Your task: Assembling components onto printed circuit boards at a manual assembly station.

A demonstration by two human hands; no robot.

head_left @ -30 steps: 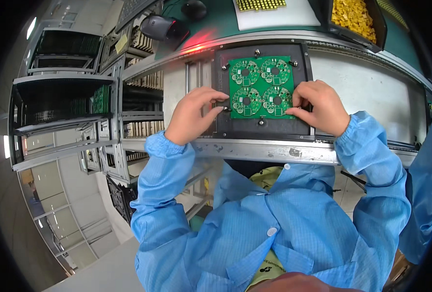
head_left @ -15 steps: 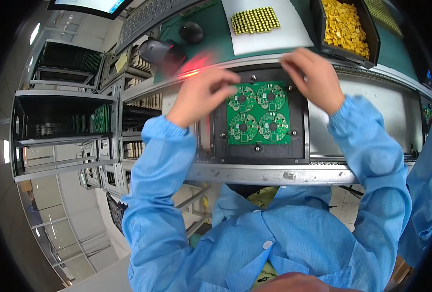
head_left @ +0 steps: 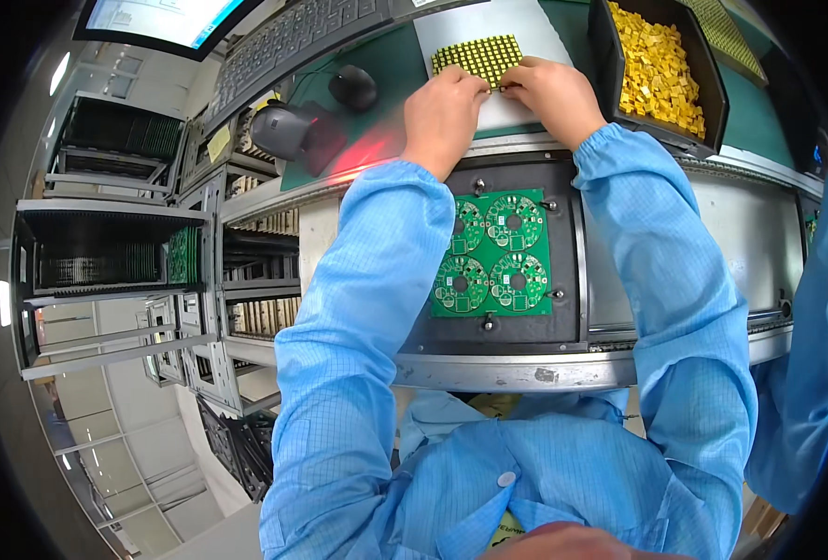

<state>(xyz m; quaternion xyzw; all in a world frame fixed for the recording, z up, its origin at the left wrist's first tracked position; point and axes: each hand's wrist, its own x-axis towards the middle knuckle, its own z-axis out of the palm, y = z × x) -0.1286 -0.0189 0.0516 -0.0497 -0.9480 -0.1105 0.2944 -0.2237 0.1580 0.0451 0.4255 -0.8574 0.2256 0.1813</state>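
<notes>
while left hand (head_left: 444, 114) and right hand (head_left: 556, 96), fingers narrow, sit at the component grid's (head_left: 479, 56) near edge on white sheet (head_left: 543, 39), any hold cannot be told; pieces judged light, rigid; pinch opposite sides.

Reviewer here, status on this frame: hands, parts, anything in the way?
Left hand and right hand at yellow grid's near edge, grip unclear. Green board on black fixture. Left sleeve hides board's upper-left part.

The monitor (head_left: 164, 22) at eleven o'clock is cut off. The left sleeve (head_left: 363, 271) hides the circuit board's (head_left: 491, 248) nine-o'clock side. What the left hand (head_left: 442, 117) and right hand (head_left: 559, 98) pinch is too small to tell.
</notes>
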